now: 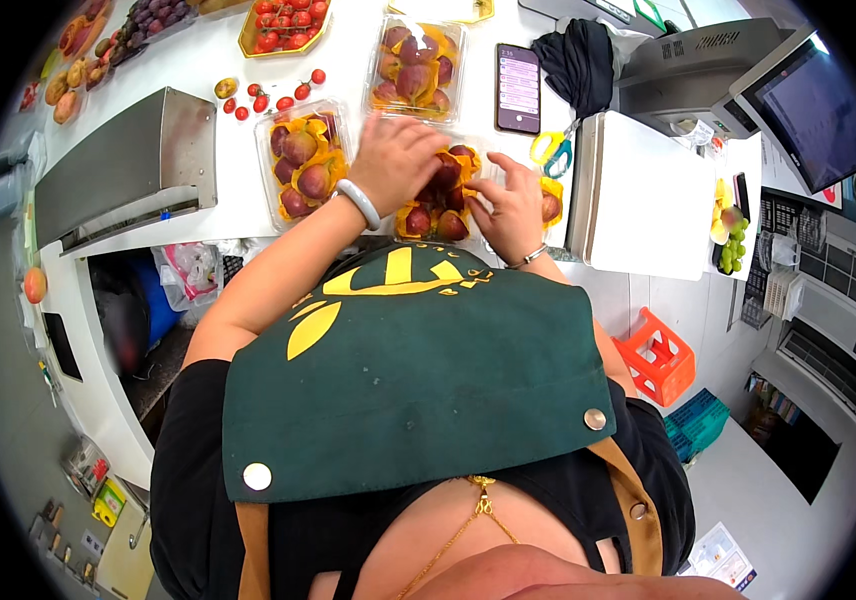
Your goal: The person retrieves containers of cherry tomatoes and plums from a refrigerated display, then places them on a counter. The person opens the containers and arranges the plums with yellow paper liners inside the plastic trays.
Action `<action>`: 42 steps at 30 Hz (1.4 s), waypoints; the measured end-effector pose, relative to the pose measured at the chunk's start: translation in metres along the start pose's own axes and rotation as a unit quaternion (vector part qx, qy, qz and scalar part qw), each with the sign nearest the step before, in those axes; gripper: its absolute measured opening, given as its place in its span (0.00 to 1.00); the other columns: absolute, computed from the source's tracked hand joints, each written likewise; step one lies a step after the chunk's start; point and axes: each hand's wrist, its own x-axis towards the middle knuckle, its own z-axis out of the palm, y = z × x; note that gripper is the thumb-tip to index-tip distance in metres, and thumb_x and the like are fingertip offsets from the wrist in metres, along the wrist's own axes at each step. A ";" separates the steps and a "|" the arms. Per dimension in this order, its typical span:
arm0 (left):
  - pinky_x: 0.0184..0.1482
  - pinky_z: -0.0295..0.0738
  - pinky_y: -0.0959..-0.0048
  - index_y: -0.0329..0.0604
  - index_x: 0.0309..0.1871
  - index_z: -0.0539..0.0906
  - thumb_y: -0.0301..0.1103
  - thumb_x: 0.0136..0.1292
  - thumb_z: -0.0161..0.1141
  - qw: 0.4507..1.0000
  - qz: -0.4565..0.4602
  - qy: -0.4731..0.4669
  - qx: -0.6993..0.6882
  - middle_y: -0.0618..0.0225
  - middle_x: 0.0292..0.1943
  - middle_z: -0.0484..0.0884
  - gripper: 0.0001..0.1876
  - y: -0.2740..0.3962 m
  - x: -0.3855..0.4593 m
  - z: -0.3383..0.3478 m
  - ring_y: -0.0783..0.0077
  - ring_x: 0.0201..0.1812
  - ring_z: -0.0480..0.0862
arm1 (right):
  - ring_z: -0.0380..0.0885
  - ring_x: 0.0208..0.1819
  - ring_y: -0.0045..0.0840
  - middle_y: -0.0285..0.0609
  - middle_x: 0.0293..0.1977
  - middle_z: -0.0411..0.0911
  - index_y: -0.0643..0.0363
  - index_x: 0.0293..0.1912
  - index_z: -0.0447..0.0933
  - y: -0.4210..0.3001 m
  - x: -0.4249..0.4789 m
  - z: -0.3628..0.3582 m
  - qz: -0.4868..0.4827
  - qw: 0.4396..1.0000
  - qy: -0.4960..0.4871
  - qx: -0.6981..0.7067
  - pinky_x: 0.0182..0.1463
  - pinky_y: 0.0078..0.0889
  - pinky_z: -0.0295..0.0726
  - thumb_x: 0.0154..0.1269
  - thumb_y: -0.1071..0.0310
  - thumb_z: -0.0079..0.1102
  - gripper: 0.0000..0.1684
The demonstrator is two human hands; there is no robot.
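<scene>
Right in front of me is a clear plastic box of figs (449, 226), the fruit nestled in orange-yellow wraps. My left hand (400, 161) reaches over its far left side, fingertips at the upper figs. From the right, my right hand (510, 206) has its thumb and a fingertip close together at the edge of a wrap, another finger raised. Whether either hand grips anything is hidden. A second fig box (308, 169) lies left of my left forearm, and a third, lidded fig box (416, 67) lies beyond my hands. Another wrapped fig (551, 202) shows past my right hand.
Loose cherry tomatoes (261, 103) lie near a tomato tray (285, 26). A smartphone (518, 88), scissors (552, 152) and black cloth (576, 64) sit at the right. A steel housing (116, 165) bounds the left; white boards (645, 195) stand right, near a monitor (810, 112).
</scene>
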 end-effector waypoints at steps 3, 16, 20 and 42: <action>0.65 0.51 0.47 0.60 0.58 0.74 0.44 0.53 0.64 0.999 0.044 -0.029 -0.012 0.74 0.52 0.76 0.26 0.018 -0.002 0.001 0.66 0.58 0.70 | 0.62 0.61 0.44 0.45 0.61 0.64 0.50 0.40 0.80 -0.009 -0.003 0.013 0.039 0.999 -0.003 -0.011 0.60 0.50 0.62 0.44 0.62 0.69 0.19; 0.58 0.62 0.61 0.51 0.53 0.75 0.40 0.46 0.71 0.988 -0.104 0.045 -0.109 0.68 0.47 0.79 0.28 -0.003 0.002 -0.041 0.64 0.52 0.75 | 0.49 0.71 0.43 0.52 0.69 0.50 0.53 0.43 0.78 -0.016 -0.004 0.025 0.142 0.973 -0.105 -0.151 0.65 0.66 0.52 0.45 0.52 0.70 0.26; 0.58 0.63 0.63 0.52 0.53 0.75 0.39 0.46 0.71 0.989 -0.106 0.037 -0.097 0.69 0.48 0.79 0.28 -0.005 0.001 -0.049 0.63 0.52 0.75 | 0.48 0.71 0.44 0.53 0.70 0.48 0.51 0.44 0.78 -0.016 0.004 0.026 0.163 0.972 -0.127 -0.116 0.65 0.66 0.50 0.45 0.52 0.69 0.26; 0.57 0.68 0.63 0.51 0.54 0.75 0.37 0.48 0.69 0.984 -0.104 -0.008 -0.147 0.66 0.50 0.78 0.28 -0.002 -0.008 -0.048 0.59 0.52 0.75 | 0.45 0.72 0.44 0.54 0.70 0.47 0.54 0.48 0.77 -0.015 0.011 0.016 0.144 0.955 -0.187 -0.177 0.65 0.65 0.52 0.44 0.49 0.69 0.32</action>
